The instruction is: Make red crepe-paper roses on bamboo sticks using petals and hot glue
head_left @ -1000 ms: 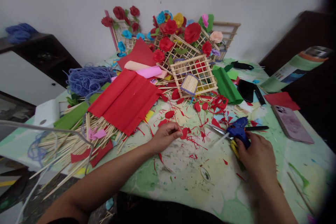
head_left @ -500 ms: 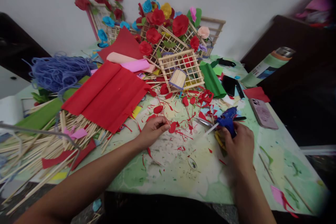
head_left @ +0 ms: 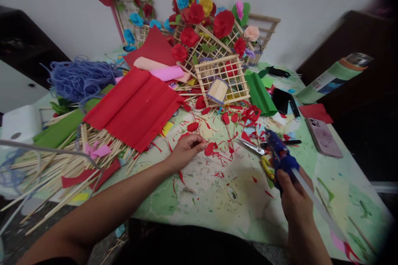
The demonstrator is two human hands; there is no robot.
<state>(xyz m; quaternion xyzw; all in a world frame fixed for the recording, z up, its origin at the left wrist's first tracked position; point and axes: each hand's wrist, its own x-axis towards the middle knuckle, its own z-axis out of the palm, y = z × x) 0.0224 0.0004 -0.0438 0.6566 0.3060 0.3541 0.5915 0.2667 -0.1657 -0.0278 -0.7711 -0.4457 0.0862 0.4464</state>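
Observation:
My right hand [head_left: 295,194] is wrapped round the grip of a blue glue gun [head_left: 281,153]. The gun's nozzle points away from me, and a long whitish glue stick [head_left: 320,205] juts from its rear toward the lower right. My left hand [head_left: 189,151] rests low over the table with thumb and forefinger pinched together. Whatever is in that pinch is too small to make out. Just beyond those fingertips is a red paper petal [head_left: 209,149]. Scissors [head_left: 253,147] lie between my hands, close to the gun; a yellow-handled tool [head_left: 267,167] is partly hidden beside my right hand.
Red crepe paper [head_left: 133,109] covers a heap of thin sticks [head_left: 62,182] at left, near a blue string pile [head_left: 81,78]. Stick lattices [head_left: 222,80] with paper flowers stand at the back. A phone [head_left: 323,136] and a bottle [head_left: 337,78] are at right.
My right hand has raised and turned the glue gun: its glue stick pointed left before and now trails toward the lower right. My left hand keeps its pinch. The view has shifted slightly.

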